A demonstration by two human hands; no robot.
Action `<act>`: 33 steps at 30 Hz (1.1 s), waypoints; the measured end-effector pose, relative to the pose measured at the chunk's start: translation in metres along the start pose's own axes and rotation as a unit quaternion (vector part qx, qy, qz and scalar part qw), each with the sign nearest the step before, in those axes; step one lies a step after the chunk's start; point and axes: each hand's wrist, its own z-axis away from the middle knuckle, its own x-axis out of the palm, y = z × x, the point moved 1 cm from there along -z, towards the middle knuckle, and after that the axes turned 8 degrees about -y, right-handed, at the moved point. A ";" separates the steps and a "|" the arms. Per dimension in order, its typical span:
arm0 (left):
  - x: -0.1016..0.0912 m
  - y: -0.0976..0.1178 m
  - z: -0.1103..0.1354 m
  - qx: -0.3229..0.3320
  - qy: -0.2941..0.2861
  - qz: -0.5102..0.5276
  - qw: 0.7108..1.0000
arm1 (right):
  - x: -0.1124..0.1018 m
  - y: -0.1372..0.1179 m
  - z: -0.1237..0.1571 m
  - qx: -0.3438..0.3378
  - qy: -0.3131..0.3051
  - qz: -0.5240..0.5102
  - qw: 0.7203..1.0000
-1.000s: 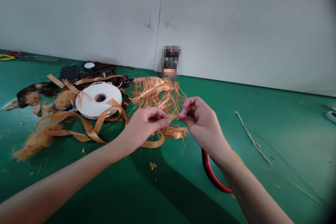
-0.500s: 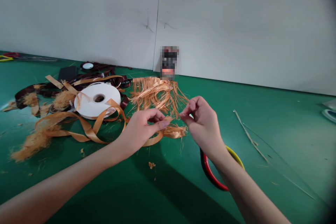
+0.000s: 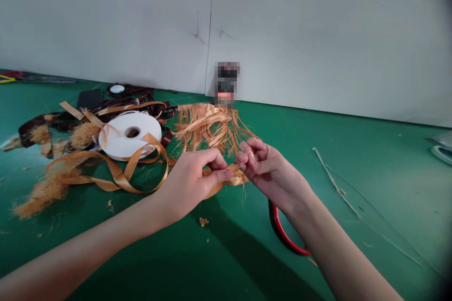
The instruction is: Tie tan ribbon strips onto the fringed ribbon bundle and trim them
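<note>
Pinching orange ribbon (image 3: 233,168) with the left hand (image 3: 197,174); best held steady near its end. Cannot tell whether gripping anything with the right hand (image 3: 270,169), curled alongside.

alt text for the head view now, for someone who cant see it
The left hand pinches a tan ribbon over a green table, the right hand close beside its end. A white spool lies left, tan fringe beyond, and a partly hidden red loop nearer the camera.

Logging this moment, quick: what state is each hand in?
Left hand: closed, pinching the orange ribbon.
Right hand: partly curled by the ribbon; whether it grips anything cannot be told.
</note>
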 end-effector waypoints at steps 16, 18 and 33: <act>0.001 -0.003 0.002 -0.034 0.005 0.035 0.999 | -0.020 -0.009 -0.016 -0.049 0.021 0.007 0.999; 0.001 -0.004 0.000 -0.021 0.007 0.017 1.000 | -0.016 -0.010 -0.016 -0.045 0.012 0.010 0.999; 0.000 -0.028 0.011 0.113 -0.020 -0.326 0.938 | -0.026 0.005 -0.012 -0.044 -0.047 0.240 0.969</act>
